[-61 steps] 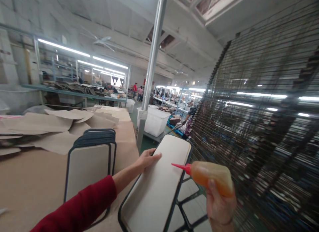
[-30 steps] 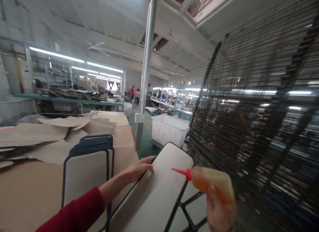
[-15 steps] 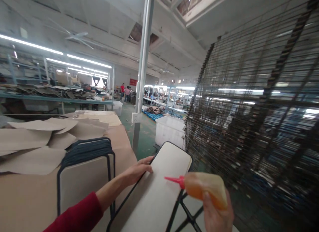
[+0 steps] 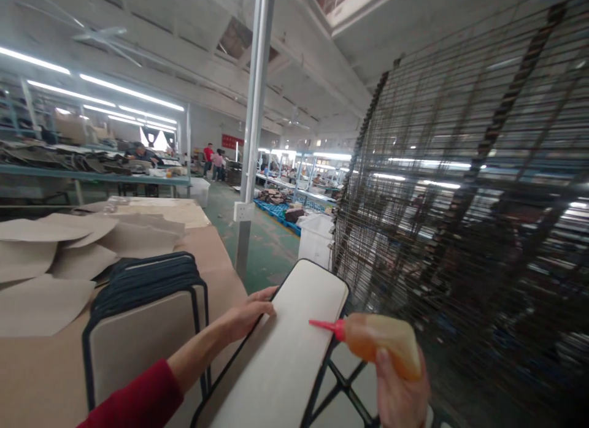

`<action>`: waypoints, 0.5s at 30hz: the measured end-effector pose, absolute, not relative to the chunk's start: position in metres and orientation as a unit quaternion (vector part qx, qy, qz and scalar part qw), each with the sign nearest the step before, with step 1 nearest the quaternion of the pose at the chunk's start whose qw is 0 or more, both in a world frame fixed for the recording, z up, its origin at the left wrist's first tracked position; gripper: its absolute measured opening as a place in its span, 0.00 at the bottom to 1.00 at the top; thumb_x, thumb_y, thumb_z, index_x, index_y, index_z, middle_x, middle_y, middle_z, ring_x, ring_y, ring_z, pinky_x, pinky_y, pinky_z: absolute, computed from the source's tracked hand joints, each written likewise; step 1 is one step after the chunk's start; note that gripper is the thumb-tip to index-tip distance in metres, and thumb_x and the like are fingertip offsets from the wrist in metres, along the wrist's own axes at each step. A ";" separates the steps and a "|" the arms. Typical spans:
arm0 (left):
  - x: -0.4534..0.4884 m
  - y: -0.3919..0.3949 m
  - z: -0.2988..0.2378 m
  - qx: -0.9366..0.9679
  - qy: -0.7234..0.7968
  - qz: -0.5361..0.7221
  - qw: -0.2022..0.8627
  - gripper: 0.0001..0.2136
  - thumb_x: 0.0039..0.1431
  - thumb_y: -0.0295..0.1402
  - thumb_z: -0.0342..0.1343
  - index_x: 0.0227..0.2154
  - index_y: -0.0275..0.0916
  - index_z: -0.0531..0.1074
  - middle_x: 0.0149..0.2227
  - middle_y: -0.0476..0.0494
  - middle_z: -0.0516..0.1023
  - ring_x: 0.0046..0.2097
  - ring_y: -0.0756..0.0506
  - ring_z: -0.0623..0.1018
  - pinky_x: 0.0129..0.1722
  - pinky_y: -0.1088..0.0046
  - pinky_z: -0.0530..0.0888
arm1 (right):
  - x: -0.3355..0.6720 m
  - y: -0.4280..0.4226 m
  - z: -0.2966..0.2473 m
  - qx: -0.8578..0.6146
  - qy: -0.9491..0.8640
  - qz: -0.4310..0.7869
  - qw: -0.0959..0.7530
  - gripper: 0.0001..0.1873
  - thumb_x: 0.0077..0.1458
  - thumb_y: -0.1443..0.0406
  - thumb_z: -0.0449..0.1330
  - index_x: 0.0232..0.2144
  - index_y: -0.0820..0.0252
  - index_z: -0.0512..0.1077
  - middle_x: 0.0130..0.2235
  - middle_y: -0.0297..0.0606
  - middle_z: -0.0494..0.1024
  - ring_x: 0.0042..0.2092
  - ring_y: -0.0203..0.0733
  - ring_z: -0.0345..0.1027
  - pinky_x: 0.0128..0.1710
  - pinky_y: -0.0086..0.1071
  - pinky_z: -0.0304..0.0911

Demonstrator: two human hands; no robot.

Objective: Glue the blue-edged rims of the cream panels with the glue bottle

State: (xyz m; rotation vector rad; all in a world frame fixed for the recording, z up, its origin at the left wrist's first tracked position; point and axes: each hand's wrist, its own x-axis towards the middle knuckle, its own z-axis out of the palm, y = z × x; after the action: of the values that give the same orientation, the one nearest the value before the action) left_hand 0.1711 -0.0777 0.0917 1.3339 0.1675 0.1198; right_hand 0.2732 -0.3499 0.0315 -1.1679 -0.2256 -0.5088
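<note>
My left hand grips the left edge of a long pale panel with dark edging, thumb on top and fingers underneath. The panel slopes up away from me. In my right hand is a squeeze bottle of amber liquid, lying nearly level. Its red nozzle points left over the panel; whether the tip touches the surface I cannot tell. Below the panel's right side, dark crossed bars show. To the left of my forearm stands a stack of similar dark-edged panels.
A brown-topped table holds loose beige sheets at the left. A metal post with a socket box rises ahead. Tall wire racks fill the right side, beside a white bin. People stand farther back.
The view has swung slightly right, so the background sits farther left. My left hand keeps its grip on the panel, and the bottle stays over it, tilted slightly differently.
</note>
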 end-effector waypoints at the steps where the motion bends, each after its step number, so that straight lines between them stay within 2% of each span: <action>1: 0.172 -0.080 0.093 0.616 0.077 0.047 0.782 0.34 0.34 0.26 0.55 0.52 0.42 0.75 0.40 0.49 0.82 0.37 0.44 0.77 0.36 0.72 0.73 | 0.276 -0.349 0.040 -0.531 -0.086 -0.230 0.811 0.36 0.35 0.54 0.76 0.46 0.61 0.72 0.41 0.38 0.79 0.38 0.42 0.74 0.37 0.31 0.72; 4: 0.176 -0.083 0.092 0.610 0.088 0.032 0.787 0.36 0.33 0.26 0.55 0.54 0.42 0.74 0.41 0.48 0.82 0.36 0.43 0.78 0.34 0.72 0.73 | 0.267 -0.346 0.039 -0.534 -0.053 -0.173 0.826 0.40 0.29 0.52 0.77 0.46 0.60 0.71 0.41 0.37 0.80 0.39 0.41 0.74 0.38 0.29 0.72; 7: 0.183 -0.084 0.087 0.607 0.094 0.022 0.789 0.36 0.32 0.27 0.54 0.53 0.41 0.74 0.41 0.48 0.83 0.36 0.43 0.78 0.33 0.73 0.73 | 0.254 -0.349 0.023 -0.581 -0.055 -0.123 0.803 0.44 0.27 0.51 0.77 0.49 0.59 0.71 0.40 0.38 0.80 0.39 0.42 0.75 0.38 0.28 0.71; 11: 0.192 -0.089 0.083 0.607 0.073 0.010 0.791 0.35 0.32 0.26 0.55 0.52 0.41 0.76 0.40 0.48 0.83 0.38 0.44 0.78 0.36 0.74 0.73 | 0.272 -0.358 0.035 -0.563 -0.023 -0.197 0.803 0.46 0.21 0.54 0.79 0.47 0.59 0.71 0.43 0.39 0.79 0.41 0.43 0.73 0.39 0.29 0.71; 13: 0.198 -0.095 0.082 0.604 0.066 -0.010 0.794 0.35 0.33 0.25 0.55 0.52 0.42 0.75 0.40 0.48 0.83 0.38 0.43 0.78 0.35 0.74 0.74 | 0.285 -0.364 0.044 -0.537 -0.034 -0.239 0.808 0.43 0.26 0.54 0.78 0.46 0.58 0.71 0.43 0.37 0.78 0.41 0.40 0.72 0.42 0.29 0.70; 15: 0.206 -0.101 0.081 0.600 0.072 -0.024 0.796 0.36 0.33 0.26 0.56 0.54 0.42 0.74 0.41 0.48 0.83 0.37 0.43 0.79 0.34 0.72 0.74 | 0.286 -0.371 0.037 -0.561 -0.067 -0.255 0.784 0.38 0.32 0.54 0.77 0.46 0.59 0.71 0.41 0.37 0.78 0.39 0.40 0.72 0.40 0.29 0.70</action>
State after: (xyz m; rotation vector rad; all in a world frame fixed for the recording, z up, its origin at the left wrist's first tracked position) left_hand 0.2057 -0.1012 0.0813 1.2890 0.1549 -0.0526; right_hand 0.2856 -0.3706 0.0370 -1.2110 -0.1449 -0.5503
